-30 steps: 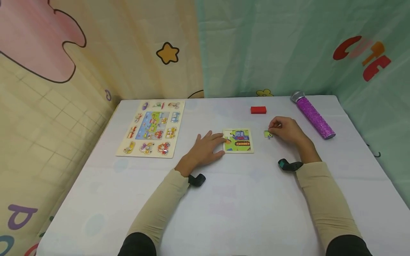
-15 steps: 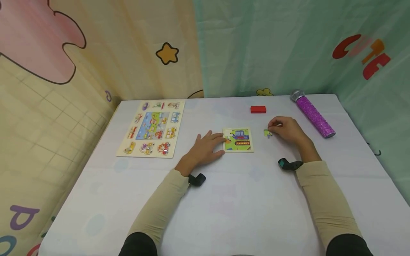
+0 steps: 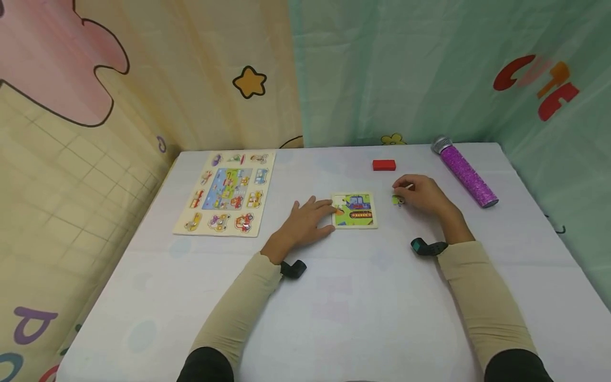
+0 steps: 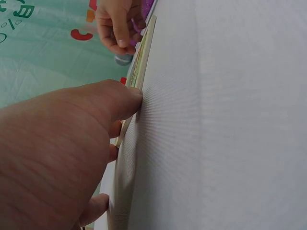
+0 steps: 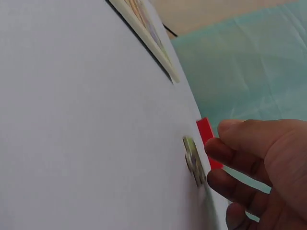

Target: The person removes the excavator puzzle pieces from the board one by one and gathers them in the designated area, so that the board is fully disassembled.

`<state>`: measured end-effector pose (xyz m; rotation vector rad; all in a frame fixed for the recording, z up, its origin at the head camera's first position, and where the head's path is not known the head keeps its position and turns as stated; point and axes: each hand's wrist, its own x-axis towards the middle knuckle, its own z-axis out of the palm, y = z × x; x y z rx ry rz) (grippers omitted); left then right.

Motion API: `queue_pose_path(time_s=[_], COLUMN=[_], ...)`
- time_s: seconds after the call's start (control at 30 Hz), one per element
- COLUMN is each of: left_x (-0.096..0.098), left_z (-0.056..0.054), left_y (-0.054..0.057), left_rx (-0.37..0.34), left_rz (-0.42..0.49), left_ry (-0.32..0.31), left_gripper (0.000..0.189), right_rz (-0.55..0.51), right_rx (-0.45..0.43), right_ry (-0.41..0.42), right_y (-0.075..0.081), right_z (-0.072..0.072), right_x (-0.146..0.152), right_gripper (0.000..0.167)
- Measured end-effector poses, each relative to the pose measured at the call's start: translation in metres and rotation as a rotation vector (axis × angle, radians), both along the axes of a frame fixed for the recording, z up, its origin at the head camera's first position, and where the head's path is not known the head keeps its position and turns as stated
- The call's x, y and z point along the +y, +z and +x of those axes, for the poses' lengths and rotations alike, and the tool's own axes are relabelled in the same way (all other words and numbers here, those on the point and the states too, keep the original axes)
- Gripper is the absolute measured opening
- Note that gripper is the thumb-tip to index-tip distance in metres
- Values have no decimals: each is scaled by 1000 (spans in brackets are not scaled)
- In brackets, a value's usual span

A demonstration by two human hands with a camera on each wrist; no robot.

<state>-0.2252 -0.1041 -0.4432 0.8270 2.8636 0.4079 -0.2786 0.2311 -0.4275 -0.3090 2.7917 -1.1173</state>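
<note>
My left hand (image 3: 305, 224) lies at the left side of a small framed picture puzzle (image 3: 375, 215) showing a blue tracked vehicle on green, its fingertips and thumb touching the frame. In the left wrist view the thumb (image 4: 127, 99) presses against the puzzle's edge. To the right, a small green jigsaw piece (image 3: 398, 200) rests on the white table, partly covered by my right hand (image 3: 425, 196). In the right wrist view, the loosely curled fingers hover beside the blurred jigsaw piece (image 5: 193, 160), thumb and index close together. Whether the middle fingertip touches it is unclear.
A larger board puzzle (image 3: 262, 212) with vehicle pictures lies at the left of the table (image 3: 353, 318). Toward the back sits a red block (image 3: 384, 165). A glittery purple microphone (image 3: 468, 175) lies at the right. Printed curtains (image 3: 382, 63) hang behind the table.
My right hand has shifted slightly left over the jigsaw piece, covering more of it. The piece itself stays in about the same place. My left hand and the framed puzzle have not moved.
</note>
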Motion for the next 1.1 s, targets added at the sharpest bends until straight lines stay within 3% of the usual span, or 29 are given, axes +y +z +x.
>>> queue_pose_path(time_s=[0.23, 0.37, 0.5, 0.57, 0.83, 1.1], left_x=[-2, -2, -1, 0, 0, 1], left_z=[0, 0, -1, -2, -2, 0], left_y=[1, 0, -2, -2, 1, 1], left_rx=[0, -3, -1, 9, 10, 11], left_rz=[-5, 5, 2, -2, -15, -10], left_ry=[15, 11, -3, 2, 10, 5], left_gripper=[52, 51, 52, 52, 52, 51], right_rz=[129, 263, 420, 442, 372, 374], right_rx=[23, 35, 92, 97, 21, 51], right_ry=[201, 296, 279, 251, 207, 209], right_y=[8, 9, 11, 13, 12, 14], right_z=[-10, -10, -3, -1, 0, 2], right_x=[-66, -104, -121, -124, -126, -123], right_gripper=[21, 24, 26, 25, 20, 20])
